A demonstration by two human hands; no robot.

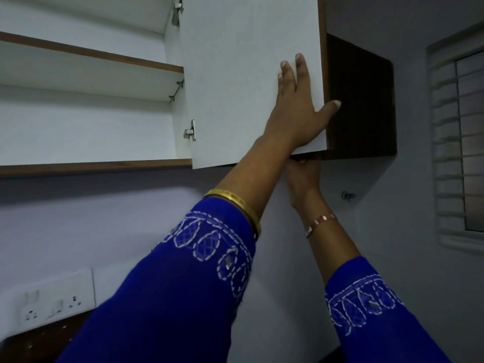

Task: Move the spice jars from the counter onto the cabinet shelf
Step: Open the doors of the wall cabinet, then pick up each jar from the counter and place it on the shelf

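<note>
No spice jars are in view. The wall cabinet stands open, with a white shelf (pixel 91 55) edged in brown inside it. Its white door (pixel 235 74) is swung out toward me. My left hand (pixel 296 108) lies flat on the door's inner face, fingers straight and thumb spread past the door's right edge. My right hand (pixel 303 179) reaches up from below and grips the door's bottom edge near the corner; its fingers are mostly hidden behind the door.
A dark brown cabinet side (pixel 361 100) shows behind the door. Metal hinges (pixel 190 131) sit on the door's left edge. A socket plate (pixel 52 297) is on the wall at lower left above a dark counter (pixel 26 344). A louvred window (pixel 461 140) is at right.
</note>
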